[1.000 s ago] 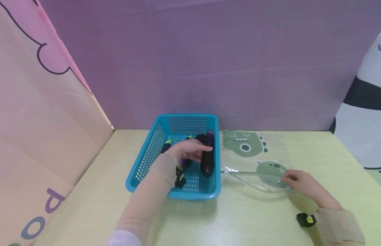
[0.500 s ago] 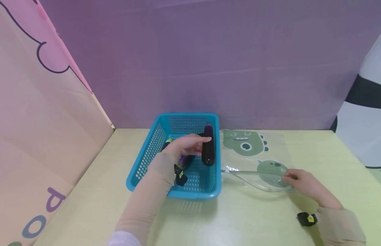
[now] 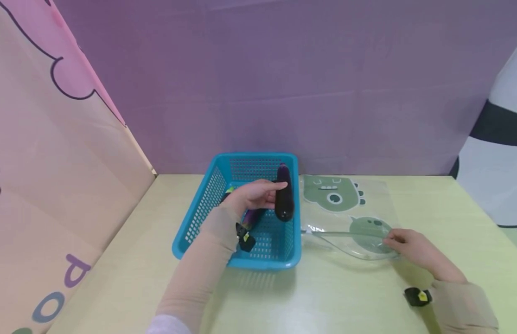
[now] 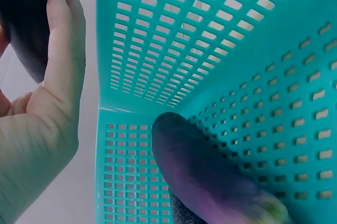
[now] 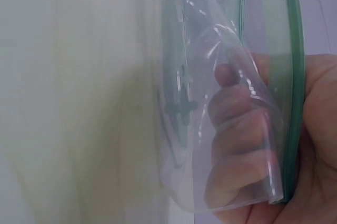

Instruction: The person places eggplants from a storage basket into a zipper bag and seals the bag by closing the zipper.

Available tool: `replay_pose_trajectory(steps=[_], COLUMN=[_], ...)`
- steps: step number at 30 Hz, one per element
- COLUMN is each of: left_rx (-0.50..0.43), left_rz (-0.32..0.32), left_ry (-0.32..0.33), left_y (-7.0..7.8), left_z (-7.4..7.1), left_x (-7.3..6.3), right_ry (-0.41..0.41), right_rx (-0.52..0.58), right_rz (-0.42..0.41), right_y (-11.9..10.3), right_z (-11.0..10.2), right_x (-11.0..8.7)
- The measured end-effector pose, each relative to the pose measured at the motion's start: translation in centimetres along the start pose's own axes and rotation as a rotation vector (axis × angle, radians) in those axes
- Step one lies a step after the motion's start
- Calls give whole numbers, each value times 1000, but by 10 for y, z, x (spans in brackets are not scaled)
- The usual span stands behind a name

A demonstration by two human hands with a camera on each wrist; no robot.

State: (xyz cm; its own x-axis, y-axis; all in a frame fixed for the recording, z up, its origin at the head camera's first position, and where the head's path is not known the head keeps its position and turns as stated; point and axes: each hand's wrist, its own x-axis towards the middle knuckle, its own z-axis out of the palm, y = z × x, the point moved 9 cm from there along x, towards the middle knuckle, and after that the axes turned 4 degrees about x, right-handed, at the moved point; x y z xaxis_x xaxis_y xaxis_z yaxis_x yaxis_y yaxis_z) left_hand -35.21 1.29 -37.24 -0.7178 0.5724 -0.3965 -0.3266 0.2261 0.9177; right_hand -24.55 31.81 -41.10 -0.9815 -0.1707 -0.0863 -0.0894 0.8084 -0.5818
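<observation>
My left hand (image 3: 258,192) grips a dark purple eggplant (image 3: 285,199) by its side, raised over the right part of the blue basket (image 3: 262,265). In the left wrist view, the held eggplant (image 4: 31,24) lies between thumb and fingers, above the rim. Another eggplant (image 4: 210,171) rests inside the basket, and a green-tipped one (image 3: 229,190) is mostly hidden behind the arm. To the right, my right hand (image 3: 417,253) pinches the mouth edge of a clear zip bag (image 3: 325,222) with green dinosaur prints. Its green zip strip (image 5: 296,77) crosses the palm, the mouth parted.
The basket and bag lie side by side on a pale wooden table (image 3: 346,297). A purple sheet (image 3: 258,83) rises behind them, with printed sheets at left and right. Small black devices (image 3: 418,297) are strapped at the wrists.
My left hand has lifted the eggplant slightly up from the basket floor and away from me. The right hand has stayed at the bag's edge.
</observation>
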Motion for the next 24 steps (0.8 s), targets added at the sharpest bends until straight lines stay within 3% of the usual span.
replay_pose_trajectory(steps=[12, 24], left_rx=[-63, -78], left_rz=[28, 16], left_ry=[-2, 45], left_y=[8, 12], left_z=[4, 0], left_x=[-2, -5], right_ry=[0, -3], right_rx=[16, 7], right_rz=[-6, -6], right_y=[-2, -2], right_z=[-1, 0], right_x=[-2, -1])
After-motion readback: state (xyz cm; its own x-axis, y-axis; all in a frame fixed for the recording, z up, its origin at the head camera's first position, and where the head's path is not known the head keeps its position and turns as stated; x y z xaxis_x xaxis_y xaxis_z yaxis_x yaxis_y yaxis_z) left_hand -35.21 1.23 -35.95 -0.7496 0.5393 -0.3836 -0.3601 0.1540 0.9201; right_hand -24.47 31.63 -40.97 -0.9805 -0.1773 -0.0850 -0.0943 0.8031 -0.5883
